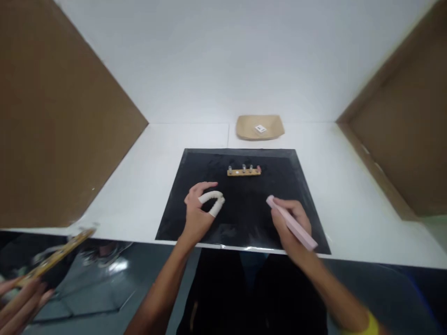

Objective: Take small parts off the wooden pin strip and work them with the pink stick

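Observation:
My left hand (202,208) is over the left part of the black mat (240,228). White covers sit on its thumb and index finger, whose tips meet in a pinch; whatever may be between them is too small to make out. My right hand (291,223) is closed around a long, square-edged pale pink bar (295,227), which slants with one end up toward the middle of the mat. Beyond both hands, a narrow yellow-orange strip (240,172) lies on the mat. Several small upright clear or metallic parts and a reddish one at its right end stand on it.
A shallow tan tray (244,131) with a small white label (260,128) stands behind the mat. Brown panels flank the white table (153,186). At lower left, another person's hand (24,302) holds a similar yellow strip (59,253), blurred.

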Motion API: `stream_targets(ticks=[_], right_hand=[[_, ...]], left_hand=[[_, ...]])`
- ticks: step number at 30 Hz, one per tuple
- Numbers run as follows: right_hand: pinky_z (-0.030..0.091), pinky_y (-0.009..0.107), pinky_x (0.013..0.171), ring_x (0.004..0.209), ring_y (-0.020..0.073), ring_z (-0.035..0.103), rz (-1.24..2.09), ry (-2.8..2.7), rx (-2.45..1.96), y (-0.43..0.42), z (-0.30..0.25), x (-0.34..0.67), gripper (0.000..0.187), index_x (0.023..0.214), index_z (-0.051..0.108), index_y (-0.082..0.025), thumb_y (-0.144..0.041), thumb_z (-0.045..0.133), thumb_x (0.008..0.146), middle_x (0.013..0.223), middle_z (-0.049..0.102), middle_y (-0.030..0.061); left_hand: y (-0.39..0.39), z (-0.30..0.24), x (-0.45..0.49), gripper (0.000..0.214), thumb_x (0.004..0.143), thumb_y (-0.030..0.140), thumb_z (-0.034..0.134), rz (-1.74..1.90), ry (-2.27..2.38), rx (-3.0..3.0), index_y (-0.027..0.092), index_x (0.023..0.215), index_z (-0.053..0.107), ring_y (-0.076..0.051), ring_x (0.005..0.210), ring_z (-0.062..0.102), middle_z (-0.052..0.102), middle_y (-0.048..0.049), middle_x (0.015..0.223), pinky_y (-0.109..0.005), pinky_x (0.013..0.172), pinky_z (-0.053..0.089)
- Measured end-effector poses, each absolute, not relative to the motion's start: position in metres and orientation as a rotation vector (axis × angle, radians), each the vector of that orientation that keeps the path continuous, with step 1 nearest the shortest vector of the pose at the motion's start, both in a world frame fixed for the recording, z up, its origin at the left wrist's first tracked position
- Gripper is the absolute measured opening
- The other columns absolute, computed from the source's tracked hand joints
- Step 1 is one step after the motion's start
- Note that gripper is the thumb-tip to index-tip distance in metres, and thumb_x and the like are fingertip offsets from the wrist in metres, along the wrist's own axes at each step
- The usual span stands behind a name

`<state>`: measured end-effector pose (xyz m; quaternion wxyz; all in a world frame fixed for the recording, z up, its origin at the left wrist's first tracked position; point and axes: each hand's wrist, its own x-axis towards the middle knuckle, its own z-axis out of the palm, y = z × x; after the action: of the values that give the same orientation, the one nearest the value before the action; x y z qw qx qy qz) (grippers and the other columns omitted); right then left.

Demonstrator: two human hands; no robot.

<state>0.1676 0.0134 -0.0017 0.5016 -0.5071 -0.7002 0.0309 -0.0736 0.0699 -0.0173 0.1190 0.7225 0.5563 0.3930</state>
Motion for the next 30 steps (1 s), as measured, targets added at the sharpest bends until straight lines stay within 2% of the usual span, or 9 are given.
stream_targets(ticks=[3, 5, 7, 10, 12, 16, 21, 25, 30], right_hand=[[0.044, 0.016, 0.043, 0.047, 0.0077, 0.052, 0.316, -1.432, -1.285, -0.02, -0.014, 0.126, 0.004, 0.107, 0.055, -0.019, -0.02, 0.053, 0.104, 0.07, 0.058, -0.0051], [0.048, 0.016, 0.046, 0.05, 0.0074, 0.056, 0.418, -1.37, -1.275, -0.03, -0.015, 0.115, 0.004, 0.104, 0.056, -0.021, -0.024, 0.055, 0.103, 0.073, 0.06, -0.0046], [0.05, 0.015, 0.051, 0.055, 0.007, 0.06, 0.484, -1.363, -1.255, -0.031, -0.013, 0.115, 0.008, 0.106, 0.06, -0.022, -0.027, 0.059, 0.099, 0.079, 0.064, -0.0029], [0.047, 0.013, 0.049, 0.05, 0.0058, 0.055, 0.634, -1.404, -1.205, -0.025, -0.005, 0.13, 0.022, 0.117, 0.059, -0.023, -0.027, 0.063, 0.096, 0.069, 0.061, -0.0068], [0.047, 0.012, 0.047, 0.048, 0.0058, 0.057, 0.715, -1.481, -1.161, -0.019, 0.001, 0.143, 0.023, 0.116, 0.059, -0.023, -0.026, 0.066, 0.094, 0.065, 0.063, -0.008], [0.057, 0.014, 0.061, 0.065, 0.009, 0.072, 0.612, -1.687, -1.131, -0.01, 0.011, 0.165, 0.018, 0.109, 0.066, -0.023, -0.026, 0.072, 0.092, 0.08, 0.074, -0.0034], [0.059, 0.021, 0.059, 0.063, 0.0126, 0.072, 0.561, -1.696, -1.097, -0.017, 0.018, 0.175, 0.02, 0.107, 0.069, -0.024, -0.023, 0.073, 0.088, 0.08, 0.075, -0.0018], [0.061, 0.03, 0.055, 0.066, 0.0189, 0.071, 0.561, -1.776, -1.158, -0.031, 0.015, 0.165, 0.023, 0.102, 0.072, -0.025, -0.04, 0.073, 0.085, 0.081, 0.074, 0.003], [0.059, 0.032, 0.055, 0.068, 0.0188, 0.066, 0.573, -1.992, -1.133, -0.047, 0.006, 0.155, 0.025, 0.096, 0.07, -0.027, -0.05, 0.063, 0.092, 0.08, 0.07, 0.0037]], left_hand=[[0.055, -0.006, -0.064, 0.004, 0.092, 0.028, 0.071, 1.096, 1.581, 2.102, 0.028, 0.088, 0.073, -0.024, 0.123, 0.063, 0.076, -0.0007, 0.122, -0.05, 0.109, 0.041], [0.046, 0.0, -0.058, 0.003, 0.09, 0.025, 0.074, 1.092, 1.507, 2.061, 0.028, 0.088, 0.072, -0.025, 0.123, 0.062, 0.076, -0.0015, 0.119, -0.052, 0.109, 0.037], [0.04, 0.003, -0.052, 0.005, 0.089, 0.023, 0.075, 1.094, 1.452, 2.021, 0.027, 0.088, 0.072, -0.025, 0.121, 0.063, 0.077, -0.0013, 0.117, -0.051, 0.106, 0.036], [0.034, 0.006, -0.046, 0.006, 0.089, 0.022, 0.075, 1.099, 1.409, 1.985, 0.028, 0.089, 0.073, -0.024, 0.119, 0.064, 0.077, -0.0004, 0.117, -0.048, 0.104, 0.036], [0.03, 0.008, -0.041, 0.006, 0.088, 0.022, 0.075, 1.129, 1.393, 1.977, 0.028, 0.089, 0.073, -0.024, 0.12, 0.064, 0.076, -0.0004, 0.119, -0.048, 0.105, 0.035], [0.027, 0.015, -0.036, 0.006, 0.089, 0.022, 0.075, 1.159, 1.326, 1.996, 0.027, 0.091, 0.073, -0.023, 0.119, 0.064, 0.077, -0.0001, 0.118, -0.047, 0.106, 0.036], [0.025, 0.02, -0.033, 0.005, 0.088, 0.022, 0.076, 1.143, 1.268, 1.997, 0.026, 0.088, 0.073, -0.024, 0.119, 0.064, 0.079, -0.001, 0.114, -0.049, 0.105, 0.038], [0.022, 0.02, -0.03, 0.004, 0.089, 0.022, 0.075, 1.181, 1.215, 1.976, 0.026, 0.089, 0.074, -0.025, 0.118, 0.065, 0.079, -0.0017, 0.112, -0.051, 0.105, 0.042], [0.019, 0.021, -0.024, 0.005, 0.089, 0.021, 0.074, 1.162, 1.186, 1.989, 0.027, 0.087, 0.074, -0.026, 0.119, 0.065, 0.08, -0.0022, 0.111, -0.052, 0.105, 0.043]])
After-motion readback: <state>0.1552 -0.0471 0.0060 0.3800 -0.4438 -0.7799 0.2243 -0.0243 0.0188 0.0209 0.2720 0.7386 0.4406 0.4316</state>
